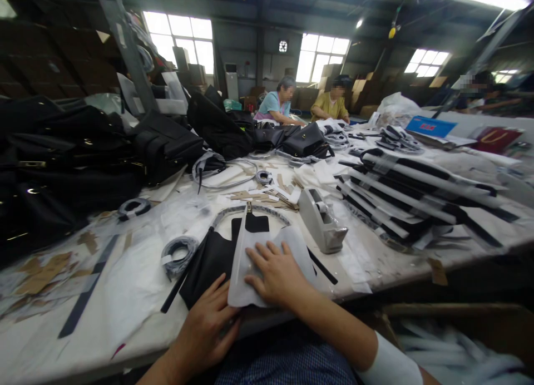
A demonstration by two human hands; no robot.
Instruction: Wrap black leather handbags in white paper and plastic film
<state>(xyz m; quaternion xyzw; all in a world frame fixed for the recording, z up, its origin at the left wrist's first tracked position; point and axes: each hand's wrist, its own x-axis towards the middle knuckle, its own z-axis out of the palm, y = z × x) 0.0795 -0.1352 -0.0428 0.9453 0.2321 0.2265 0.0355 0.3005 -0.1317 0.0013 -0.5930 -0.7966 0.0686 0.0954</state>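
My right hand (273, 274) lies flat with fingers spread on a white translucent wrapping sheet (250, 254) that covers part of a flat black leather bag piece (208, 260) at the table's near edge. My left hand (206, 326) rests at the near edge, fingers curled against the lower corner of the sheet and the black piece. A grey braided strap (233, 212) arcs behind the piece. A coiled strap (179, 254) lies just to the left.
A grey tape dispenser (321, 221) stands right of my hands. Black handbags (62, 162) pile at the left, wrapped black straps (417, 196) at the right. Paper scraps litter the white table (125, 312). Two other people (277, 104) work at the far end.
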